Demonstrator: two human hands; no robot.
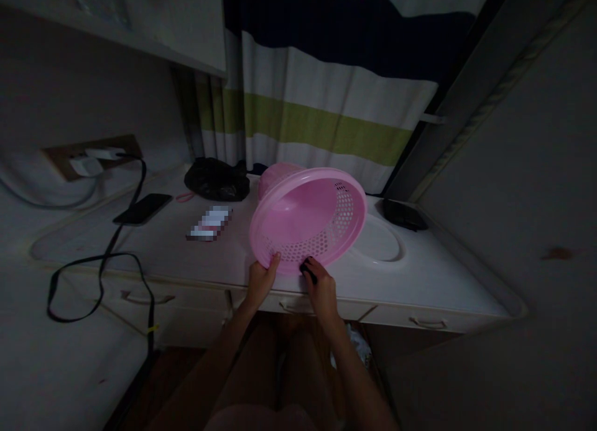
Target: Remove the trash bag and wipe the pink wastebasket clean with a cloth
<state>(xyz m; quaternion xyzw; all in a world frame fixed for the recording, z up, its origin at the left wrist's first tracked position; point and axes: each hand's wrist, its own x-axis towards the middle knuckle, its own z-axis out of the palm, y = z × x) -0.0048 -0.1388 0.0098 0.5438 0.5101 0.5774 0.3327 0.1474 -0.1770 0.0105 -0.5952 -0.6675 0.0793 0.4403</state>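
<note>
A pink plastic basket (pixel 308 222) with perforated sides is tilted on the white desk, its open mouth turned toward me. My left hand (pixel 262 280) grips the near rim, with the thumb over the edge. Close beside it, my right hand (pixel 321 288) is closed on a small black object (pixel 306 271) held against the rim at the front. Fingers cover much of that object, so I cannot tell its kind. To the right of the basket lies a white round lid-like piece (pixel 400 252), partly hidden behind it.
On the desk (pixel 420 288) lie a black plastic bag (pixel 217 179), a dark phone (pixel 143 209), a lit phone (pixel 209 223) and a black flat item (pixel 403 214). A black cord (pixel 106 247) hangs from the wall socket (pixel 91 157). Curtains (pixel 326 114) hang behind.
</note>
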